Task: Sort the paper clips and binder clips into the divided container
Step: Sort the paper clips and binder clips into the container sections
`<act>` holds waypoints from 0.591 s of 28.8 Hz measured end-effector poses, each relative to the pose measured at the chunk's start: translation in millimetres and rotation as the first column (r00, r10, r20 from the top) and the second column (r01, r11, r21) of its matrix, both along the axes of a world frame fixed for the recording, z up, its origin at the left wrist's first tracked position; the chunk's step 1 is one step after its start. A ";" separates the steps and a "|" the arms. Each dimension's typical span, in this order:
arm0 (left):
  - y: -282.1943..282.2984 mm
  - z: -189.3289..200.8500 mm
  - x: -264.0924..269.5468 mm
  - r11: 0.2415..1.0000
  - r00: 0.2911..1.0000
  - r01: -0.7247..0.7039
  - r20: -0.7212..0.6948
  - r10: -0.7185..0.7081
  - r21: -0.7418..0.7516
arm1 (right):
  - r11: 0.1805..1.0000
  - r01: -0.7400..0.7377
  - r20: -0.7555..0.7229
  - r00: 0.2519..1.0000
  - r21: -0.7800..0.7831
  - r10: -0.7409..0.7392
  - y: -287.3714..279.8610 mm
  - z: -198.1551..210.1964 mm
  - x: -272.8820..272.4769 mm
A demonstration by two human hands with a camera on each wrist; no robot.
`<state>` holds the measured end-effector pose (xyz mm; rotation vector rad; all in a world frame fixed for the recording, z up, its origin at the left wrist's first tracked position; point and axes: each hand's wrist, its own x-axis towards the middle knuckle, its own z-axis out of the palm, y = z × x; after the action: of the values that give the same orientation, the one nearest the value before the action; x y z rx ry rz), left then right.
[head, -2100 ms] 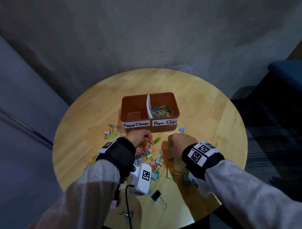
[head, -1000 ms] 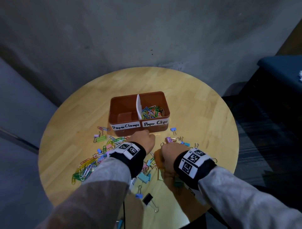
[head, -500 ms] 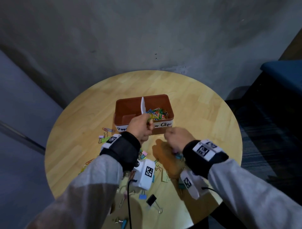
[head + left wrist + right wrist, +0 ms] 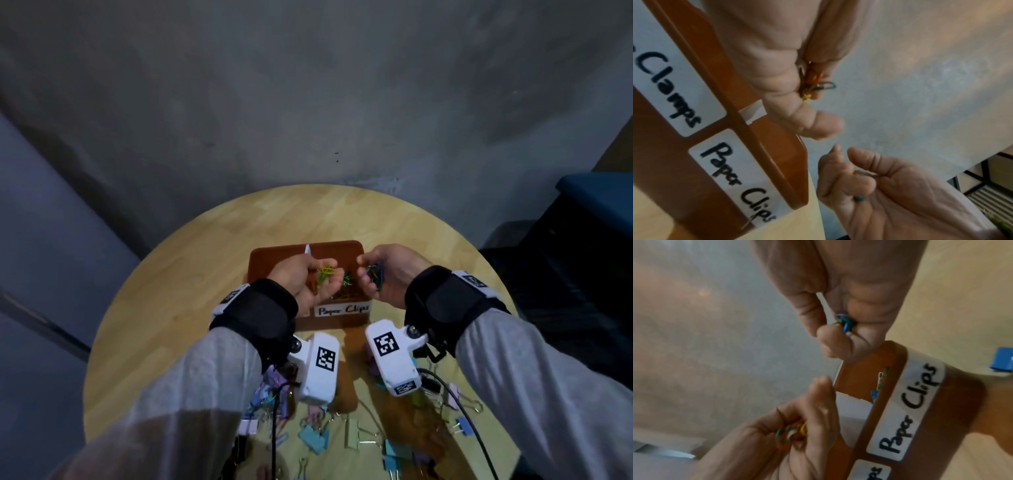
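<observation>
Sorting partway: both hands, left hand [image 4: 301, 281] and right hand [image 4: 387, 274], curl around coloured wire paper clips [image 4: 327, 272] above the brown divided plastic container [image 4: 339, 318]; pastel metal binder clips [image 4: 313, 437] remain on the round wooden tabletop [image 4: 171, 308], lower frame.

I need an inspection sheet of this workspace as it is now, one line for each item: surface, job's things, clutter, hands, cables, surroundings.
Surface: round wooden table, light top.
Job's things: brown divided box with labels "Paper Clips" and "Clamps"; paper clips lie in its right compartment; binder clips lie scattered on the near side of the table.
Clutter: nothing seen.
Hands: left hand holds a bunch of coloured paper clips over the box; right hand holds a few more over the box's right end.
Cables: black cable runs from the right wrist camera across the binder clips; another hangs from the left one.
Surroundings: grey wall behind; blue seat at the right.
</observation>
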<state>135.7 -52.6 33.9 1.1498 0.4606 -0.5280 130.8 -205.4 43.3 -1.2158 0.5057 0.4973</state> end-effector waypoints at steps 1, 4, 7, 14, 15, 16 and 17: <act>-0.2 1.3 4.1 1.000 1.000 -0.014 -0.010 0.014 -0.024 | 0.999 0.043 0.024 0.999 0.010 -0.043 2.6 2.0 3.1; -1.3 4.8 15.0 0.998 0.999 -0.034 -0.013 0.034 -0.049 | 0.990 0.143 0.082 0.986 0.013 -0.143 11.6 2.9 11.7; -0.7 4.1 21.8 1.000 0.999 -0.003 0.040 0.003 -0.004 | 0.991 0.129 0.114 0.985 -0.021 -0.126 19.2 -1.0 14.4; 3.7 7.8 2.2 0.980 0.980 0.072 0.170 -0.104 0.185 | 0.977 0.017 0.324 0.944 -0.213 0.054 18.1 -6.8 -13.3; 5.3 7.2 -5.7 0.968 0.973 0.079 0.195 -0.127 0.237 | 0.952 -0.010 0.349 0.929 -0.305 0.122 17.7 -11.6 -24.0; 7.2 5.6 -14.0 0.955 0.967 0.072 0.213 -0.137 0.286 | 0.906 -0.048 0.362 0.907 -0.420 0.216 17.1 -18.5 -35.1; 9.7 3.0 -23.1 0.936 0.964 0.060 0.224 -0.145 0.348 | 0.834 -0.094 0.360 0.872 -0.544 0.333 17.6 -28.8 -45.1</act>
<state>112.5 -42.9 36.9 1.5579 0.2802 -0.3968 85.7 -187.8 14.6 -1.8640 0.0941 0.2616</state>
